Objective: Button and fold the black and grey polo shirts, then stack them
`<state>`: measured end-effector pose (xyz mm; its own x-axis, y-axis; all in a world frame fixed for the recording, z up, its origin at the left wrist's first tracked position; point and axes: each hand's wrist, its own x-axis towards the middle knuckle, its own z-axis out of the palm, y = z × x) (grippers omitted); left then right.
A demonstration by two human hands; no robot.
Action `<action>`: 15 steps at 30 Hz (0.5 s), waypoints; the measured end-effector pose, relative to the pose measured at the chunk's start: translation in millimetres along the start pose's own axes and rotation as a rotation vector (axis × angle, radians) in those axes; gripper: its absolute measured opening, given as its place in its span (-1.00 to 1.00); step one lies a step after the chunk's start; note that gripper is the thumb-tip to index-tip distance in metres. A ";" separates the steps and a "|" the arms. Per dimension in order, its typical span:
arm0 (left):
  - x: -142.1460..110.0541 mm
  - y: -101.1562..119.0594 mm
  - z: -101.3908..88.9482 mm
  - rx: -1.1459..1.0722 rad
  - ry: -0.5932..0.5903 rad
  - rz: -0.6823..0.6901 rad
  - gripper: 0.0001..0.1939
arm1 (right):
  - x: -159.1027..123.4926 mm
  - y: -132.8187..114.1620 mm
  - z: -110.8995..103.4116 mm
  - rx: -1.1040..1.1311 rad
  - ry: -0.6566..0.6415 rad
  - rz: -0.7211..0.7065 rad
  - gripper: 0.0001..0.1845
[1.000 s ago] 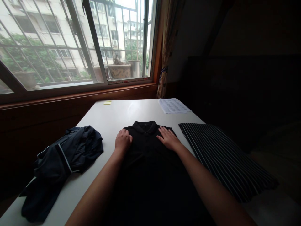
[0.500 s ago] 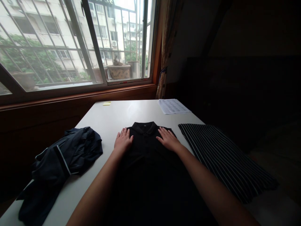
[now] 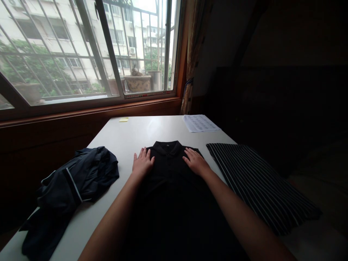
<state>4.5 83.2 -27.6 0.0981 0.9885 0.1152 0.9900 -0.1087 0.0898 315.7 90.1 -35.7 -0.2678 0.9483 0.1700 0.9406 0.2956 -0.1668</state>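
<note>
Pressing the black shirt (image 3: 169, 181) evenly wants left hand (image 3: 142, 165) and right hand (image 3: 196, 163) flat (fingers loosely spread, gripping nothing).

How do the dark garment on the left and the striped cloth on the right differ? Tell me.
The dark garment lies crumpled; the striped cloth lies spread fairly flat. The garment has a few pale piping lines, the cloth many light stripes. Both are dark fabric.

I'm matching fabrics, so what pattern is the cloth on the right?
The cloth is dark with pale stripes, clearest in head view.
</note>
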 end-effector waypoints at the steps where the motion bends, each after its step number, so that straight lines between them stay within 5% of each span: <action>1: 0.1 0.0 0.3 -0.001 -0.001 0.001 -0.35 | -0.2 0.0 -0.2 0.001 0.013 0.003 -0.29; 7: -2.6 0.1 1.8 0.000 0.051 0.013 -0.38 | -3.1 -3.7 -3.4 -0.016 0.090 0.020 -0.35; 12: -8.5 0.2 -4.3 0.017 0.272 0.119 -0.56 | -3.9 -6.0 -4.2 -0.038 0.120 0.041 -0.42; 15: -9.9 0.3 -7.0 0.012 0.306 0.186 -0.67 | -2.7 -5.8 -3.2 -0.056 0.127 0.051 -0.44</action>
<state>3.2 72.6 -21.8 0.2436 0.8746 0.4192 0.9594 -0.2808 0.0282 311.6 85.5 -32.1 -0.1937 0.9388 0.2849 0.9635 0.2368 -0.1250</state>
